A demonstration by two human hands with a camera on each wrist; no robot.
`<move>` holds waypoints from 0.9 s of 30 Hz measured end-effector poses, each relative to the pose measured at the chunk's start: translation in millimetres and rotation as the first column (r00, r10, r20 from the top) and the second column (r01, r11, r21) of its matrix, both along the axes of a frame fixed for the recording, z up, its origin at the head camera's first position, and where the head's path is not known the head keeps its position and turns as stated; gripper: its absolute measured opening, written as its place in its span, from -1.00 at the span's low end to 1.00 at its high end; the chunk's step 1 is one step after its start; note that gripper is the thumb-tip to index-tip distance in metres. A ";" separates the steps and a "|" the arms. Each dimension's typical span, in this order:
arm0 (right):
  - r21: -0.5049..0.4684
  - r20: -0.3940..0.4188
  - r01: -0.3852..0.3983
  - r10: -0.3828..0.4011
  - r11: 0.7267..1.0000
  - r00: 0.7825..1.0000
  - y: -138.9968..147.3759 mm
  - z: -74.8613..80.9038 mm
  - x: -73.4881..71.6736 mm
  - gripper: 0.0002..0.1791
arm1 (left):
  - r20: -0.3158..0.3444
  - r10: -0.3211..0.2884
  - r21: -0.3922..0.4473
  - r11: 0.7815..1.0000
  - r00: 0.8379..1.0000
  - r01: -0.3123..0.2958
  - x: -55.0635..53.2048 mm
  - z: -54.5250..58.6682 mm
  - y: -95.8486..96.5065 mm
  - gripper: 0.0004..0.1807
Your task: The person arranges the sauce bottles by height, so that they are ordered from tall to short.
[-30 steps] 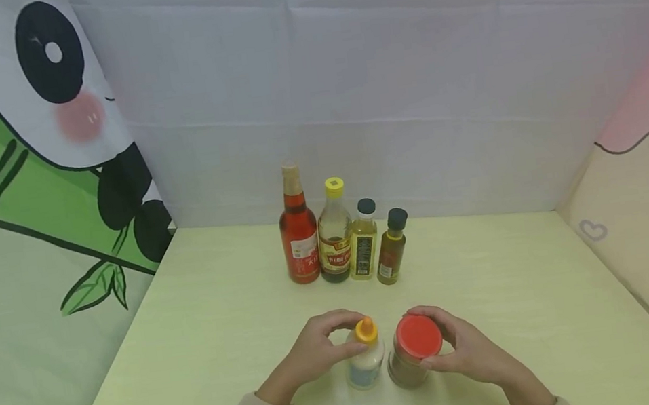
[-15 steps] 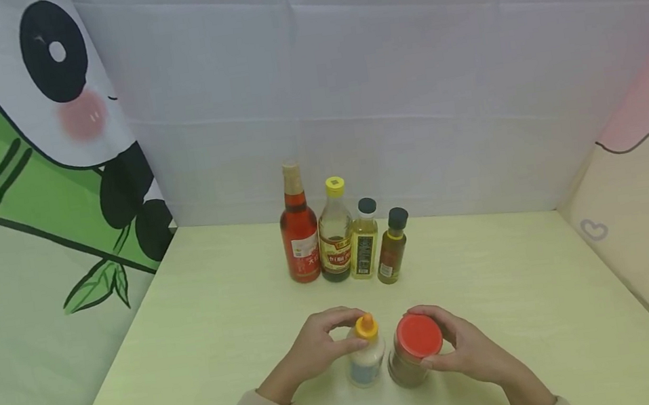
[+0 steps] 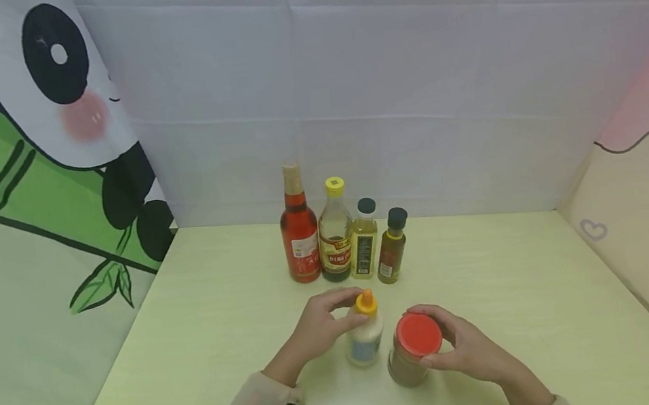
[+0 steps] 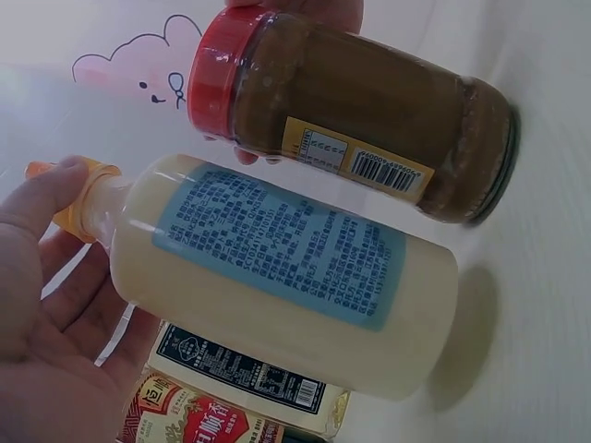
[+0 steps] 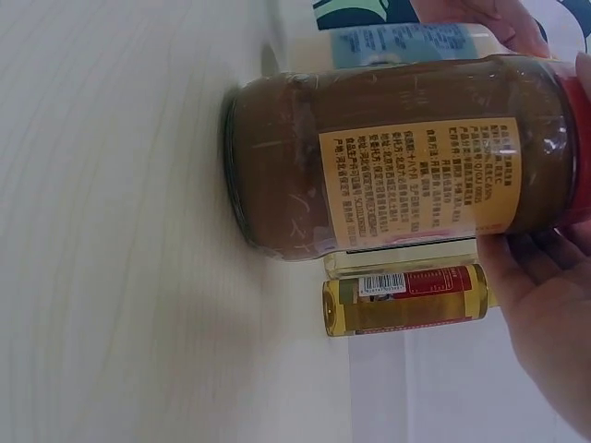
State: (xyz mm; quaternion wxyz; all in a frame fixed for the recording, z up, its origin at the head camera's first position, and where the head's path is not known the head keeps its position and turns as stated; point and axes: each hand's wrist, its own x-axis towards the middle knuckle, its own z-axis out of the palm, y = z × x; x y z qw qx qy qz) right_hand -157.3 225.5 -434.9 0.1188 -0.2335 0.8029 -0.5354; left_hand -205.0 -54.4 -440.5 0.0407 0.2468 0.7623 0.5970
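My left hand [image 3: 322,324] pinches a squeeze bottle [image 3: 365,342] by its orange-yellow cap, thumb on the near side. Cream-coloured contents and a blue label show on the bottle [image 4: 286,268] in the left wrist view, with a shadow beside its base. My right hand [image 3: 463,348] grips a glass jar [image 3: 406,364] around its red lid. Brown paste fills the jar [image 5: 295,166], which carries a yellow printed label. Jar and squeeze bottle stand upright side by side, the bottle to the left and slightly farther back.
Behind the hands, in a row, stand a tall red bottle [image 3: 301,240], a yellow-capped bottle [image 3: 335,245], a dark-capped oil bottle [image 3: 364,245] and a small dark-capped bottle [image 3: 391,252]. A white cloth wall [image 3: 407,82] rises behind the pale table [image 3: 528,299].
My left hand has carried the squeeze bottle a little farther back, toward the row of bottles. The right hand and the jar have stayed in place.
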 end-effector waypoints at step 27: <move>-0.008 0.015 -0.015 0.015 1.000 1.000 -0.4 -1.2 -1.0 -0.27 | 0.038 0.035 -0.013 0.999 0.999 -0.035 -35.1 12.2 16.1 -0.49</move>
